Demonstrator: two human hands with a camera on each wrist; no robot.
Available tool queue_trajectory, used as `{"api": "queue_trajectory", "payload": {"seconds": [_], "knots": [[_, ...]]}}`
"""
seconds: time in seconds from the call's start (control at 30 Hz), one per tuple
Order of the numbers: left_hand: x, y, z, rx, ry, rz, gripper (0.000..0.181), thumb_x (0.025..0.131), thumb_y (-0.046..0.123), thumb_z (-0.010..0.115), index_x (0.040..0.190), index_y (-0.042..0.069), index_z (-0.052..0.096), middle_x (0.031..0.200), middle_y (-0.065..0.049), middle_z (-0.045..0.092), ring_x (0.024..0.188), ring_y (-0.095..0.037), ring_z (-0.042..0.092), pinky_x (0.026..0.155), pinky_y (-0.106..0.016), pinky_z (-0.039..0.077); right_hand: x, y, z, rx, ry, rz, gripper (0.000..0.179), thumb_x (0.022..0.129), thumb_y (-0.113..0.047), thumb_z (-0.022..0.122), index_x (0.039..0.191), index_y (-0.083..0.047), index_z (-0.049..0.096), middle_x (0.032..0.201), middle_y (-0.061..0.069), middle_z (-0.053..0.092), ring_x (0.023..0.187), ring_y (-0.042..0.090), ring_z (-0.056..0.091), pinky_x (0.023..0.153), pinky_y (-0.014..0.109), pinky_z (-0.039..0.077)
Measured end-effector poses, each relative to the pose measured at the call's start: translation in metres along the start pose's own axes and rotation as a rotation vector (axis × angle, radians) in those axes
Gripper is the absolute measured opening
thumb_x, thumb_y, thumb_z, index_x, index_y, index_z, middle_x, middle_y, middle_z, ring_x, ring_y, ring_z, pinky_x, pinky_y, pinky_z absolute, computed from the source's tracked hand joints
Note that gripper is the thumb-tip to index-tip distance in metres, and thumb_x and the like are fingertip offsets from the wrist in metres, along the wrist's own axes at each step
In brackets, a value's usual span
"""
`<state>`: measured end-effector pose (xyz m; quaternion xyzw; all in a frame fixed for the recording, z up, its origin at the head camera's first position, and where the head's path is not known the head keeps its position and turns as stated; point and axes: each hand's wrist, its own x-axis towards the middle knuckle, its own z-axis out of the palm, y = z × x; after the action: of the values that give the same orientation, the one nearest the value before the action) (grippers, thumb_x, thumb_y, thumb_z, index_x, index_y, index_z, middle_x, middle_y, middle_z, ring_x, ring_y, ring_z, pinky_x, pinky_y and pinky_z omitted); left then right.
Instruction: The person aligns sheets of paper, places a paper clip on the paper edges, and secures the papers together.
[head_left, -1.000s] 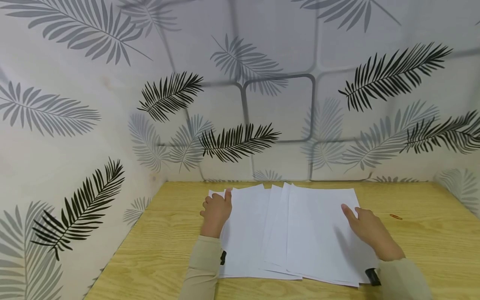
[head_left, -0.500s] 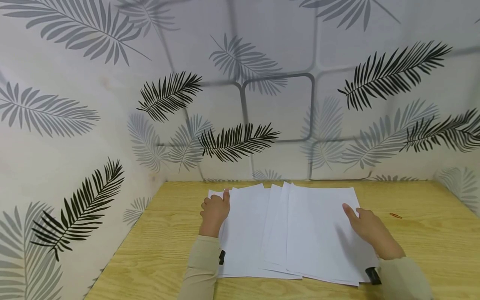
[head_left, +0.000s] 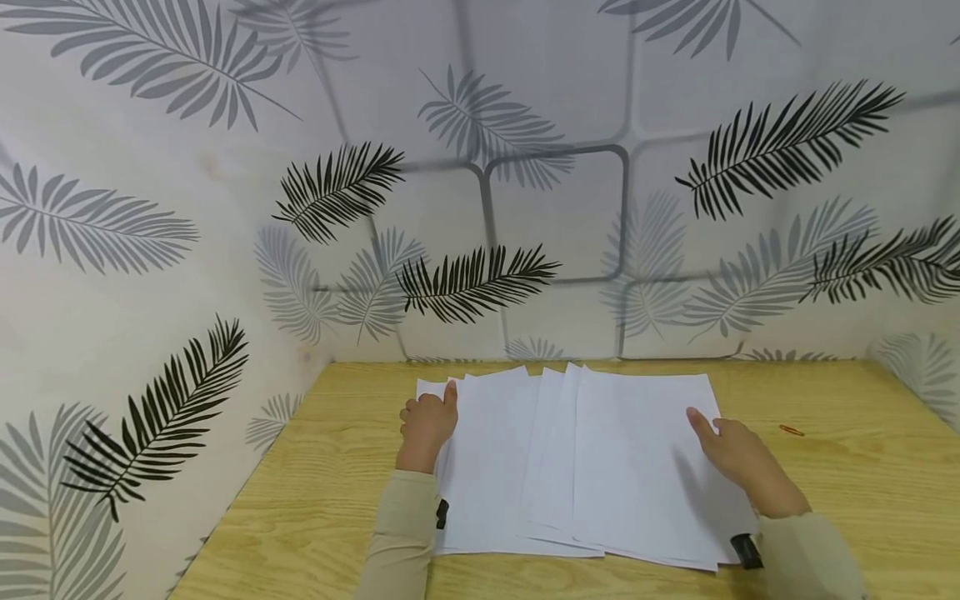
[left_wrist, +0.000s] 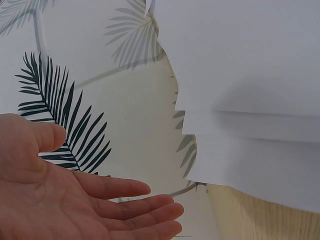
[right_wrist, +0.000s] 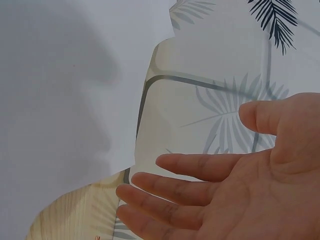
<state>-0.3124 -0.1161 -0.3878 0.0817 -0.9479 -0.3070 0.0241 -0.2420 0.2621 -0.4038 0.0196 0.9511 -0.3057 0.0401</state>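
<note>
Several white paper sheets [head_left: 487,458] lie fanned out and overlapping across the middle of the table in the head view. My left hand [head_left: 427,429] is beside their left edge, overlapping the far left corner in that view. The left wrist view shows this hand [left_wrist: 95,205] with fingers extended and the palm bare, apart from the stepped paper edges [left_wrist: 250,65]. My right hand [head_left: 742,458] is over the right edge of the sheets, casting a shadow on them. In the right wrist view its fingers [right_wrist: 200,165] are also extended, with nothing held, beside the paper [right_wrist: 55,100].
A small orange paper clip [head_left: 791,432] lies on the wood-grain table [head_left: 870,483] to the right of my right hand. Behind and to the left stand walls covered in leaf-patterned material [head_left: 555,217].
My left hand has drifted slightly left, off the sheets' edge. My right hand has barely moved, and the sheets lie much as before.
</note>
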Motion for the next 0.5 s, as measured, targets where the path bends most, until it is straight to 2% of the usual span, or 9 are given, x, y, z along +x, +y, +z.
{"api": "queue_trajectory", "payload": {"seconds": [0.5], "knots": [[0.0077, -0.0063, 0.0020, -0.023, -0.064, -0.018, 0.067, 0.105, 0.041, 0.028, 0.122, -0.020, 0.051, 0.125, -0.041, 0.041, 0.118, -0.053, 0.037, 0.094, -0.062, 0.036, -0.0014, -0.0024, -0.0023, 0.027, -0.021, 0.041, 0.087, 0.103, -0.050, 0.015, 0.125, 0.032, 0.031, 0.131, 0.049, 0.032, 0.121, 0.061, 0.034, 0.098, 0.063, 0.033]]}}
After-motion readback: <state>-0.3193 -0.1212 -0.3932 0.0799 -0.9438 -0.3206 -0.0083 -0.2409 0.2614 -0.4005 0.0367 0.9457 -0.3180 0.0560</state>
